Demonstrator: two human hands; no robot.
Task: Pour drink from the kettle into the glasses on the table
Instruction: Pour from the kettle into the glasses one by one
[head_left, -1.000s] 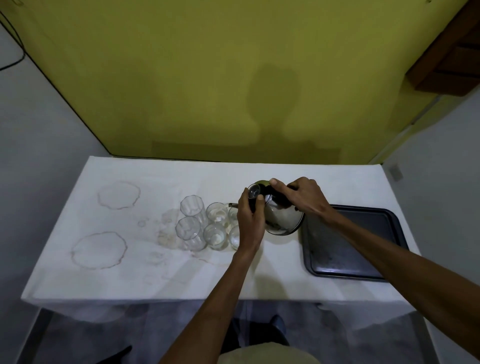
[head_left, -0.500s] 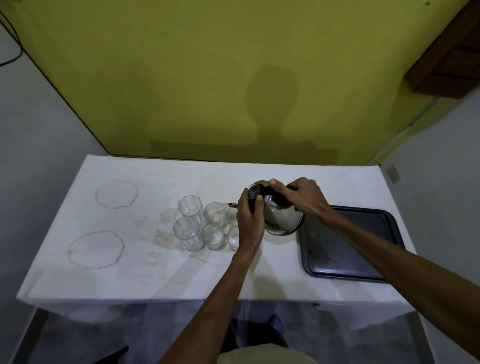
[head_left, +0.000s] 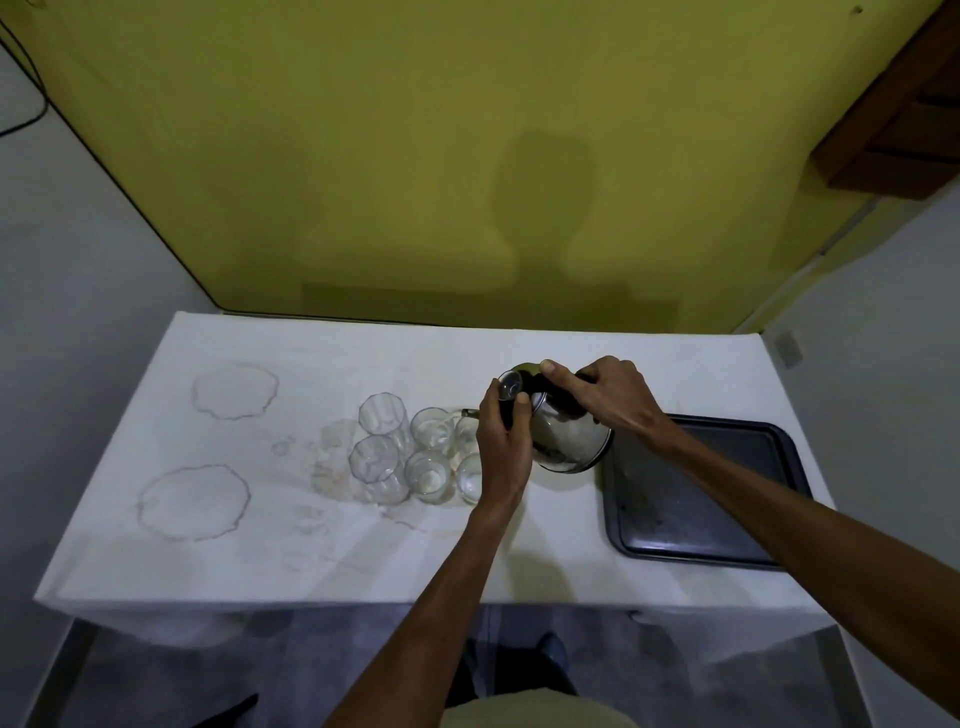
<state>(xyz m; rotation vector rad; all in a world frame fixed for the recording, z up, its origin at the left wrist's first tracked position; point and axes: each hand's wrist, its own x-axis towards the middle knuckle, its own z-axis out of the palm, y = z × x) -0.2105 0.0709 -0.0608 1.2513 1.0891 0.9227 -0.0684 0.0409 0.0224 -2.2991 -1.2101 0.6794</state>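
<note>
Nothing is shifting since a second ago: the kettle (head_left: 566, 436) is staying tilted, spout over the glasses (head_left: 415, 452) clustered mid-table (head_left: 260, 545). The right hand (head_left: 605, 397) is gripping its black handle, the left hand (head_left: 504, 441) is pressing the lid. A dark tray (head_left: 701, 519) is lying just right.

Left hand (head_left: 501, 447): reaching forward, fingers curling closed — arm extending from below.
Right hand (head_left: 608, 397): gripping from above, thumb pointing left — forearm angling in from the right.
</note>
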